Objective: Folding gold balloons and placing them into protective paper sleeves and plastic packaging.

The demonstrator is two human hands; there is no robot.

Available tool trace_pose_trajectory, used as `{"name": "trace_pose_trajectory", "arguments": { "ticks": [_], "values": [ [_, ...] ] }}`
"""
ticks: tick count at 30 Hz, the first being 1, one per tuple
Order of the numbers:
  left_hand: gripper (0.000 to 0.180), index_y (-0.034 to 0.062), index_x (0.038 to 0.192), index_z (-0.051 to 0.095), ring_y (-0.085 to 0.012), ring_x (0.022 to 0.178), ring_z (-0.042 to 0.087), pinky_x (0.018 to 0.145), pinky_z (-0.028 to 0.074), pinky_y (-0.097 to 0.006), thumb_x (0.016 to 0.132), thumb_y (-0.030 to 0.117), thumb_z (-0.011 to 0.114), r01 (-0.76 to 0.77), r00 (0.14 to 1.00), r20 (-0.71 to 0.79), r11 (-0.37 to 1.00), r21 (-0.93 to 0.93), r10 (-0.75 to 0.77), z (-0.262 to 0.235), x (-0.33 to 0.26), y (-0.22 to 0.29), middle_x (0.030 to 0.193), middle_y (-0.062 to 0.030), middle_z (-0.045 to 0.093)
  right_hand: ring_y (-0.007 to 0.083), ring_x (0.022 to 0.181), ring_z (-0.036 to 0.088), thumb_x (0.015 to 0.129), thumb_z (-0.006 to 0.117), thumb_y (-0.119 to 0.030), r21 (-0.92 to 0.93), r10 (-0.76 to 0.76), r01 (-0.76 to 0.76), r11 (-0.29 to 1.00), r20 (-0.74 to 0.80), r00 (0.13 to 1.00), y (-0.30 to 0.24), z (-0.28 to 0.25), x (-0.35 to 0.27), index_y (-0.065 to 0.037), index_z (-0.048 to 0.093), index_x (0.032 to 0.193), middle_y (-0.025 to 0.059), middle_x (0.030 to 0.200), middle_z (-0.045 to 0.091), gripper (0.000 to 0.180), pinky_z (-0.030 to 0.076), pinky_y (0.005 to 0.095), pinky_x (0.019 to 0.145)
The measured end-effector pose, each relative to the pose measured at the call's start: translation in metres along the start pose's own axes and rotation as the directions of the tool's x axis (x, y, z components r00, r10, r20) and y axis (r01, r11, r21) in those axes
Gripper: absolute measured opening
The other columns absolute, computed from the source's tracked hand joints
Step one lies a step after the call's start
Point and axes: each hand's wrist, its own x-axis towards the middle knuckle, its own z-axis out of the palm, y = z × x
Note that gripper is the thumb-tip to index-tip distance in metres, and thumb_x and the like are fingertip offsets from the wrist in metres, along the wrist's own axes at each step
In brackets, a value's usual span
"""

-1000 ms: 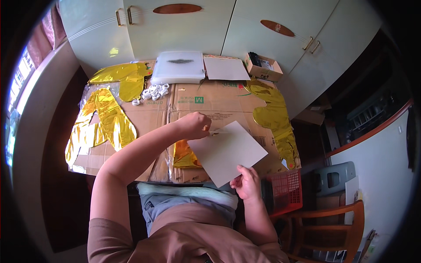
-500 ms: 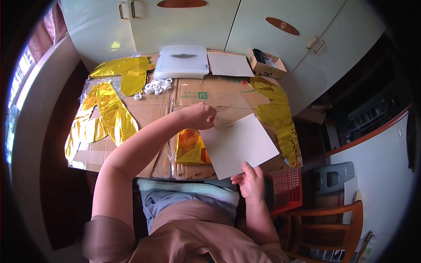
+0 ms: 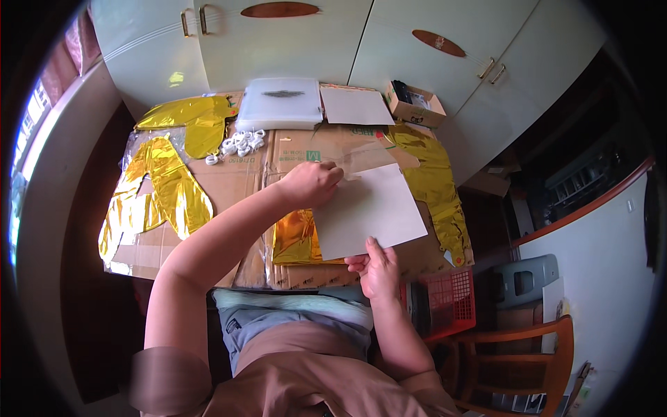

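A plain white card (image 3: pixel 372 214) is held over the cardboard-covered table. My right hand (image 3: pixel 379 270) grips its near edge, thumb on top and fingers beneath. My left hand (image 3: pixel 314 184) is closed in a pinch at the card's far left corner; what lies between its fingertips is hidden. Faint clear film (image 3: pixel 375 154) shows just beyond the card. Partly under the card is a folded gold foil piece (image 3: pixel 295 242). Flat gold foil balloons lie on the left (image 3: pixel 156 184) and on the right (image 3: pixel 434 174).
Along the far edge stand a translucent plastic box (image 3: pixel 278 111), another pale card (image 3: pixel 356 106) and a small open carton (image 3: pixel 419 105). White ribbon coils (image 3: pixel 243 142) are heaped near the box. A red basket (image 3: pixel 451 302) and wooden chair (image 3: pixel 514 340) stand at right.
The white card has turned a little and shifted left and away from me. My right hand moved with it, while my left hand stayed at its far left corner.
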Motion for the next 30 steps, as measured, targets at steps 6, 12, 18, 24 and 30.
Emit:
{"name": "trace_pose_trajectory", "arguments": {
  "ticks": [6, 12, 18, 24, 30],
  "values": [
    [0.009, 0.005, 0.09, 0.059, -0.0366, 0.075, 0.067, 0.065, 0.057, -0.046, 0.085, 0.012, 0.062, 0.099, 0.995, -0.021, 0.994, 0.051, -0.098, 0.019, 0.01, 0.003, 0.09, -0.0142, 0.064, 0.02, 0.065, 0.071, 0.104, 0.053, -0.025, -0.022, 0.021, -0.02, 1.0, 0.026, 0.999, 0.003, 0.0, 0.003, 0.0, 0.059, 0.109, 0.0116, 0.089, 0.07, 0.026, 0.056, 0.0262, 0.051],
    [0.011, 0.0028, 0.093, 0.061, -0.0351, 0.079, 0.067, 0.069, 0.057, -0.043, 0.085, 0.011, 0.064, -0.073, 0.986, -0.153, 0.997, -0.008, 0.07, 0.02, 0.011, 0.013, 0.092, -0.0135, 0.065, 0.0207, 0.064, 0.071, 0.104, 0.053, -0.025, -0.022, 0.015, -0.016, 1.0, -0.025, 1.0, 0.0, -0.007, 0.001, 0.0, 0.059, 0.108, 0.011, 0.087, 0.069, 0.025, 0.055, 0.0266, 0.05],
    [0.012, 0.0027, 0.095, 0.063, -0.0347, 0.082, 0.067, 0.072, 0.057, -0.042, 0.086, 0.009, 0.065, -0.04, 0.984, -0.178, 0.997, -0.061, 0.029, 0.014, 0.01, 0.009, 0.096, -0.0133, 0.065, 0.0198, 0.063, 0.07, 0.104, 0.054, -0.024, -0.001, 0.015, -0.015, 1.0, 0.051, 0.999, 0.006, -0.005, 0.001, 0.0, 0.061, 0.105, 0.0108, 0.085, 0.07, 0.024, 0.054, 0.0265, 0.05],
    [0.014, 0.0033, 0.096, 0.064, -0.0338, 0.086, 0.068, 0.075, 0.057, -0.042, 0.084, 0.008, 0.067, -0.03, 0.991, -0.129, 0.997, -0.076, 0.02, 0.02, 0.013, 0.006, 0.1, -0.0124, 0.067, 0.019, 0.062, 0.07, 0.104, 0.054, -0.023, 0.002, 0.035, -0.035, 0.999, 0.049, 0.998, 0.006, -0.001, 0.006, 0.0, 0.062, 0.105, 0.0107, 0.085, 0.07, 0.024, 0.053, 0.0254, 0.05],
    [0.014, 0.0028, 0.097, 0.065, -0.033, 0.093, 0.067, 0.083, 0.055, -0.043, 0.086, 0.011, 0.064, -0.134, 0.952, -0.284, 0.99, -0.052, 0.114, 0.012, 0.011, 0.001, 0.104, -0.0115, 0.067, 0.0184, 0.061, 0.069, 0.104, 0.054, -0.023, -0.019, 0.065, -0.064, 0.998, 0.06, 0.996, -0.001, 0.002, 0.003, 0.0, 0.062, 0.105, 0.0104, 0.084, 0.07, 0.024, 0.053, 0.025, 0.049]
  ]
}}
